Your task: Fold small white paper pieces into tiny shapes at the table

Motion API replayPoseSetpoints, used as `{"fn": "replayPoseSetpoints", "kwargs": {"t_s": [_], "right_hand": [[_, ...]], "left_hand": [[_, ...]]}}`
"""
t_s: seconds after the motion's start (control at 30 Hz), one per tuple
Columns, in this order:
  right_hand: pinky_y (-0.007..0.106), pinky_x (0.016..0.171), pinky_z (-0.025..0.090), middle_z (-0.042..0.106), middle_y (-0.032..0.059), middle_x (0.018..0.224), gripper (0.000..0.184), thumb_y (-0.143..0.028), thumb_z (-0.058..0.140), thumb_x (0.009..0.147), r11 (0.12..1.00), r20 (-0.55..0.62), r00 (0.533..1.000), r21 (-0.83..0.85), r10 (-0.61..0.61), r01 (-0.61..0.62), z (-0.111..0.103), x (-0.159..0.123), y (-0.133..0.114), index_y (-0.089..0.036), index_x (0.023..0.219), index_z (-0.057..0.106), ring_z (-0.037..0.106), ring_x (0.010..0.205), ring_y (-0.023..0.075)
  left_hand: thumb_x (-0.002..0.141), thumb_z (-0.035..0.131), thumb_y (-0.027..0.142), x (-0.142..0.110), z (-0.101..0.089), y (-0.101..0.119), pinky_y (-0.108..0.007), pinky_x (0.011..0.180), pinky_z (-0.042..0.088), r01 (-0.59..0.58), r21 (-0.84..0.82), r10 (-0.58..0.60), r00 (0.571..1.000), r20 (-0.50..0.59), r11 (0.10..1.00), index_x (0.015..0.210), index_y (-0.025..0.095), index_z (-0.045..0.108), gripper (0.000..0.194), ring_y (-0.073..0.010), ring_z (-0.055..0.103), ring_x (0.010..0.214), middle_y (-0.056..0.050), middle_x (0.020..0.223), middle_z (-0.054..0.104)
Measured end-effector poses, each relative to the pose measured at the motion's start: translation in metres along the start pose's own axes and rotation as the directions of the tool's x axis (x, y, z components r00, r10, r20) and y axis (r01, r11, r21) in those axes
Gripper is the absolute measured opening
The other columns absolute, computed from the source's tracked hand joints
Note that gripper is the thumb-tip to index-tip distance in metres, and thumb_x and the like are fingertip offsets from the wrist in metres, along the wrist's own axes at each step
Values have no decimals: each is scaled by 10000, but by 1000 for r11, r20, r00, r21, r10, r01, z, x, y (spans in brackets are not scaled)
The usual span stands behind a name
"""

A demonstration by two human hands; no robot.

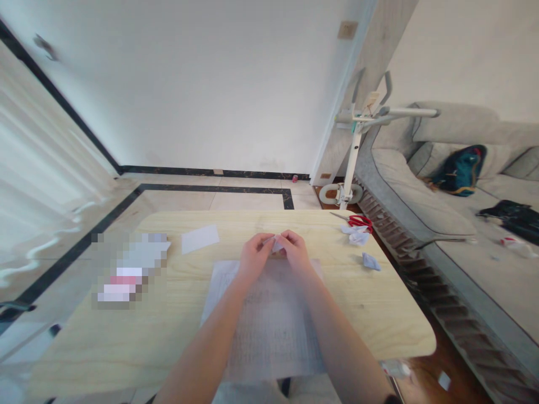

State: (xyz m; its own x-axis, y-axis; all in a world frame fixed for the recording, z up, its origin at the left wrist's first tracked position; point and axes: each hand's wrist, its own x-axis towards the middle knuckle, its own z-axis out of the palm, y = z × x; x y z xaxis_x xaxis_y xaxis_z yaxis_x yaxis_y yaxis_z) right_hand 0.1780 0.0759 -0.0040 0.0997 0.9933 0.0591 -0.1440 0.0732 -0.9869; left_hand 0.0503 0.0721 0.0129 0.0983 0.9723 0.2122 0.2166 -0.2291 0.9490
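My left hand [256, 252] and my right hand [293, 251] meet over the middle of the table, fingers pinched on a small piece of white paper [278, 244]. The paper looks folded, but the fingers cover most of it. Under my forearms lies a large printed sheet [273, 331], its top edge just below the hands. Left of the hands is a blank white paper slip [200, 239]. On the right sit crumpled white paper [357, 235] and a small folded bluish paper piece [371, 261].
Red-handled scissors [359, 222] lie at the table's far right corner, touching the crumpled paper. A blurred-out item [130, 269] is at the left edge of the wooden table [396, 314]. Beyond the table stand white exercise equipment [352, 157] and a grey sofa [446, 224].
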Motion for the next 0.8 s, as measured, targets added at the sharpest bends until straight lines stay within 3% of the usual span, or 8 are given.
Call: {"fn": "replayPoseSetpoints", "kwargs": {"t_s": [0.17,0.5,0.8], "right_hand": [[224,465,321,446,-48,515,251,-365,595,716,999,-37,999,-22,32,-33,0,0,0,-189,565,500,407,486,99],[232,505,300,412,-49,525,211,-299,552,710,987,-80,993,-143,-88,76,-1,1,0,-184,550,475,378,519,103],[222,487,261,343,-52,524,282,-348,534,746,974,32,996,-208,-85,90,1,0,6,-191,543,416,342,522,100]], "left_hand": [[812,528,322,0,0,-3,-278,732,486,3,-11,-2,1000,16,1000,921,165,687,248,-183,625,853,-57,921,701],[804,520,282,0,1,-4,-268,685,481,55,-12,-55,998,33,998,929,151,664,231,-171,635,770,-61,849,699],[796,532,280,0,-1,-1,-252,648,462,26,-61,-26,1000,-6,998,841,152,635,170,-152,612,719,-47,781,676]]}}
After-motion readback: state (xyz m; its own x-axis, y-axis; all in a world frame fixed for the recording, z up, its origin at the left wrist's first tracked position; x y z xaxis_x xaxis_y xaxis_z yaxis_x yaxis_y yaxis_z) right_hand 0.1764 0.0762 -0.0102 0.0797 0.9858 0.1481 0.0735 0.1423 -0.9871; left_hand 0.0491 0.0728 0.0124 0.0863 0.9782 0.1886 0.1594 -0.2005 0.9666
